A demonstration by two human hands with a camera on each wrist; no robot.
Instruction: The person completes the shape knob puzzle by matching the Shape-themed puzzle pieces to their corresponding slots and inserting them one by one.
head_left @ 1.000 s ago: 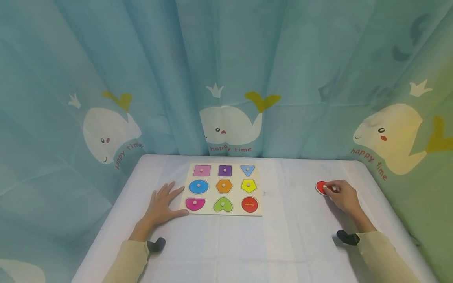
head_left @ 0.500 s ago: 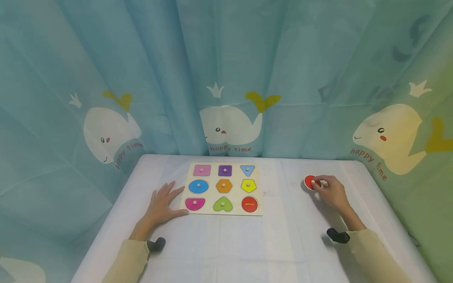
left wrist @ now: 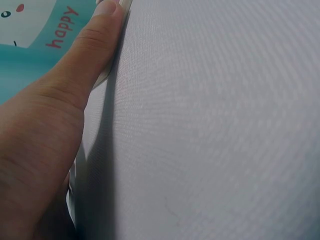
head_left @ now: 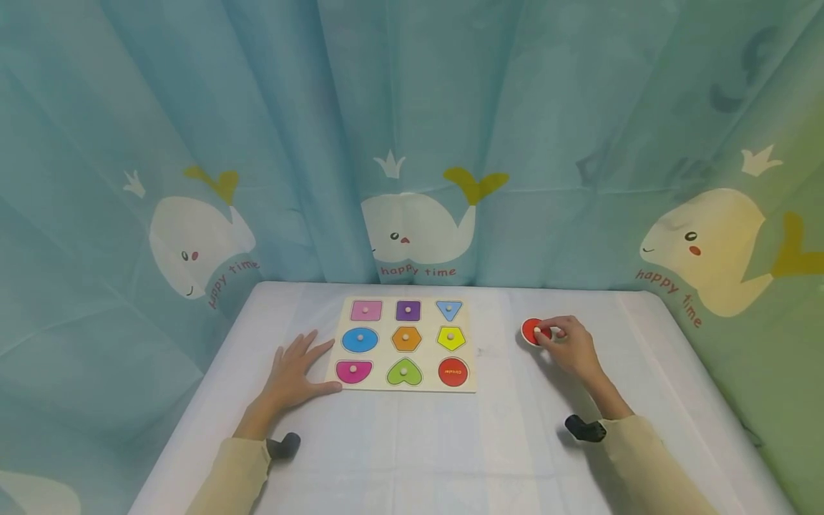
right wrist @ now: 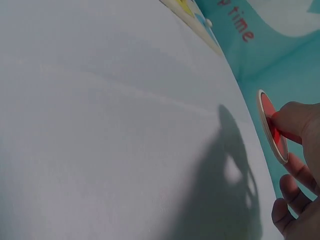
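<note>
My right hand (head_left: 573,350) pinches a round red puzzle piece (head_left: 531,330) by its small knob, holding it above the table to the right of the board. In the right wrist view the red piece (right wrist: 267,117) is tilted, its pale edge showing, with a shadow cast on the cloth. My left hand (head_left: 292,375) lies with spread fingers at the left edge of the wooden puzzle board (head_left: 386,357). Its thumb (left wrist: 95,37) touches the board's near left corner. The board's near right corner shows a red circular recess (head_left: 453,372) with printed lettering.
Several knobbed shapes sit in the board, among them a green heart (head_left: 403,373), a yellow pentagon (head_left: 451,337) and a blue oval (head_left: 360,340). A white cloth covers the table (head_left: 412,450). Behind it hangs a blue curtain (head_left: 547,143) with printed whales.
My right hand has moved left with the red round piece, closer to the board. The left hand and the board have stayed in place.
</note>
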